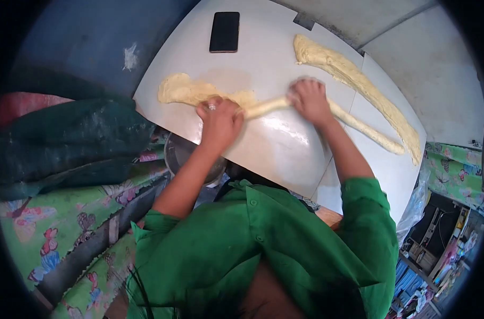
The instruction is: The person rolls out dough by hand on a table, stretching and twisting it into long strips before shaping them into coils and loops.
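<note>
A long pale-yellow dough rope [268, 108] runs across the white table, thin and rounded toward the right. At its left end the dough spreads into a wide, flat piece [180, 89]. My left hand [221, 118], with a ring on one finger, is closed on the dough where the flat part meets the rope. Curled over the middle of the rope is my right hand [310, 101], slightly blurred, its fingertips bent down on the dough. The undersides of both hands are hidden. Beyond my right hand, a thicker dough strip [359, 80] lies along the table's far right side.
A black phone [224, 32] lies at the table's back. The white tabletop [284, 159] has a seam toward the right. Under its front left edge stands a round container [186, 154]. Dark cloth [71, 143] hangs at left, and a cluttered shelf [439, 244] stands lower right.
</note>
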Available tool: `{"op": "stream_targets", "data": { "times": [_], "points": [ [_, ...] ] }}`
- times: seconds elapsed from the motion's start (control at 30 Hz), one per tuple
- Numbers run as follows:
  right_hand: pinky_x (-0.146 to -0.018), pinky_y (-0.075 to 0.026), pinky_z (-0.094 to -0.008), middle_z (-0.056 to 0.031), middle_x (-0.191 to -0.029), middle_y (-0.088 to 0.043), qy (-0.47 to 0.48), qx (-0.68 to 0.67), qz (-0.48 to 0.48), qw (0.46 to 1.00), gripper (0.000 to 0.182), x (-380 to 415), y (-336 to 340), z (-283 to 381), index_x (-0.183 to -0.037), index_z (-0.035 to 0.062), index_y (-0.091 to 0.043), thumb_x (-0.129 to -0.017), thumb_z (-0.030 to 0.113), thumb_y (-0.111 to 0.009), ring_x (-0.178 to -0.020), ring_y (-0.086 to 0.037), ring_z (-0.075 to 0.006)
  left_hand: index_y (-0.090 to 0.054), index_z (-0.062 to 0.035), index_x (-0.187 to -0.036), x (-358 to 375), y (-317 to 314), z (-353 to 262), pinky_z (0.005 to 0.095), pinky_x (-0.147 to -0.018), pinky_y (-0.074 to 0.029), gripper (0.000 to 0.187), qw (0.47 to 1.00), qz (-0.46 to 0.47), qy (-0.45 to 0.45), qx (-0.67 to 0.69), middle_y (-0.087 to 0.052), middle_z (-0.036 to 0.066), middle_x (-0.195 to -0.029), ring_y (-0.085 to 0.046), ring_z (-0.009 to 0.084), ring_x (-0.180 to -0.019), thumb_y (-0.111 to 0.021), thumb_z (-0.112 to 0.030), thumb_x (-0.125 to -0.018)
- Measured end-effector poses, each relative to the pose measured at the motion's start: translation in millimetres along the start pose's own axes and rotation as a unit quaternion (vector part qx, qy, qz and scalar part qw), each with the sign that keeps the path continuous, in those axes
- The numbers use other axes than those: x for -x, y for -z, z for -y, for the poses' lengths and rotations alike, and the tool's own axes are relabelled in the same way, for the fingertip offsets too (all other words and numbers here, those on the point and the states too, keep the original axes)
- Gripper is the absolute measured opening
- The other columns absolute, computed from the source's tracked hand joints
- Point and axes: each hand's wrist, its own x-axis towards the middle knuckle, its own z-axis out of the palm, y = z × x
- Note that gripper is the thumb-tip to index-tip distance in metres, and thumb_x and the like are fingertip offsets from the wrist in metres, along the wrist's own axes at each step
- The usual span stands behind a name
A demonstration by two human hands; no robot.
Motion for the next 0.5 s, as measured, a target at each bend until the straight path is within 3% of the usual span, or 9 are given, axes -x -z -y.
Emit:
{"op": "stream_targets", "data": {
  "times": [0.03, 0.1, 0.17, 0.2, 0.23, 0.33, 0.4, 0.47, 0.5],
  "points": [
    [-0.091, -0.031, -0.0451, -0.0089, -0.105, -0.055, -0.094, -0.002, -0.06, 0.994, 0.033, -28, -2, -3, -0.11, 0.0117, -0.057, -0.088, 0.036, -0.053, -0.105, -0.048, -0.0261, -0.059, -0.012, -0.112, -8, -3, 3, 0.0521, -0.092, -0.027, 0.035, 1.0, 0.001, 0.005, -0.002, -0.057, -0.001, -0.107, -0.05, 0.0224, -0.1, -0.063, -0.02, -0.079],
    [-0.088, -0.032, -0.0453, -0.0099, -0.103, -0.056, -0.089, -0.003, -0.095, 0.991, 0.031, -49, 5, 7, -0.11, 0.0104, -0.056, -0.087, 0.03, -0.054, -0.101, -0.049, -0.0276, -0.06, -0.0115, -0.11, -23, -5, 12, 0.0507, -0.093, -0.026, 0.033, 0.985, -0.153, 0.074, -0.007, -0.059, 0.001, -0.101, -0.05, 0.0245, -0.101, -0.063, -0.02, -0.078],
    [-0.08, -0.035, -0.0456, -0.0106, -0.097, -0.058, -0.022, -0.072, -0.09, 0.993, 0.025, -42, 2, 11, -0.107, 0.0084, -0.059, -0.084, 0.019, -0.057, -0.092, -0.051, -0.0289, -0.06, -0.0104, -0.108, -14, -14, 20, 0.0501, -0.094, -0.026, 0.033, 0.997, -0.071, 0.026, -0.011, -0.059, 0.003, -0.099, -0.049, 0.0245, -0.102, -0.065, -0.021, -0.077],
    [-0.082, -0.037, -0.0401, -0.0086, -0.102, -0.059, 0.039, -0.097, -0.02, 0.994, 0.031, -22, -7, 16, -0.114, 0.0115, -0.058, -0.086, 0.024, -0.054, -0.096, -0.053, -0.0249, -0.061, -0.0094, -0.106, -9, -17, 20, 0.0495, -0.094, -0.025, 0.034, 1.0, 0.014, -0.018, -0.009, -0.058, 0.004, -0.096, -0.048, 0.0245, -0.104, -0.066, -0.022, -0.075],
    [-0.089, -0.036, -0.0393, -0.0071, -0.107, -0.056, 0.136, -0.102, -0.048, 0.984, 0.04, 6, -9, 29, -0.123, 0.0154, -0.055, -0.086, 0.029, -0.055, -0.104, -0.051, -0.0233, -0.061, -0.0094, -0.106, 1, -12, 14, 0.0495, -0.094, -0.025, 0.034, 1.0, 0.009, -0.011, -0.01, -0.058, 0.004, -0.096, -0.048, 0.0245, -0.104, -0.066, -0.022, -0.075],
    [-0.094, -0.033, -0.0401, -0.0052, -0.111, -0.053, 0.137, -0.089, -0.023, 0.986, 0.049, 35, 10, 30, -0.127, 0.0186, -0.053, -0.085, 0.042, -0.057, -0.106, -0.048, -0.025, -0.062, -0.009, -0.103, 24, 3, 2, 0.0495, -0.094, -0.025, 0.032, 0.997, -0.06, -0.057, 0.012, -0.057, 0.007, -0.09, -0.048, 0.0241, -0.105, -0.066, -0.027, -0.077],
    [-0.091, -0.034, -0.0425, -0.0065, -0.108, -0.053, 0.109, -0.039, 0.044, 0.992, 0.047, 16, 10, 13, -0.124, 0.016, -0.053, -0.085, 0.042, -0.057, -0.102, -0.049, -0.0253, -0.058, -0.0108, -0.109, 26, 6, 8, 0.05, -0.093, -0.024, 0.04, 0.997, 0.008, -0.018, -0.075, -0.059, 0.003, -0.096, -0.049, 0.024, -0.105, -0.066, -0.035, -0.077],
    [-0.087, -0.035, -0.0445, -0.007, -0.106, -0.054, -0.046, 0.031, -0.043, 0.998, 0.045, -33, -5, 0, -0.12, 0.0129, -0.054, -0.084, 0.04, -0.058, -0.1, -0.049, -0.0266, -0.059, -0.0108, -0.106, 10, 8, 14, 0.0505, -0.093, -0.024, 0.037, 0.999, -0.017, 0.004, -0.049, -0.058, 0.003, -0.098, -0.049, 0.0255, -0.104, -0.066, -0.033, -0.078],
    [-0.087, -0.035, -0.0445, -0.007, -0.106, -0.054, -0.046, 0.032, -0.042, 0.998, 0.045, -44, -3, 2, -0.12, 0.0129, -0.054, -0.084, 0.04, -0.058, -0.1, -0.049, -0.0266, -0.06, -0.0104, -0.105, 1, 6, 15, 0.0503, -0.093, -0.024, 0.034, 0.994, -0.087, 0.062, -0.026, -0.059, 0.003, -0.097, -0.049, 0.0265, -0.104, -0.066, -0.03, -0.078]
  ]
}}
